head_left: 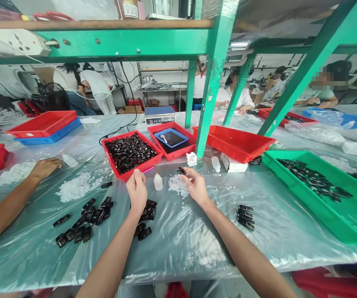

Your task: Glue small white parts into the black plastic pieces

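Observation:
My right hand pinches a small glossy black plastic piece between thumb and fingers. Just beneath it lies a little heap of small white plastic pieces. My left hand is closed, fingertips together, in front of the red tray of black pieces; anything in its grip is hidden. A small clear bottle with a yellowish tip stands between my hands. More black pieces lie by my left wrist, partly covered by it. Several others sit in a short row to the right of my right forearm.
A co-worker's hand reaches in from the left, near white bits and scattered black pieces. A green tray holds black pieces at right. A green post rises behind my hands, beside a red tray.

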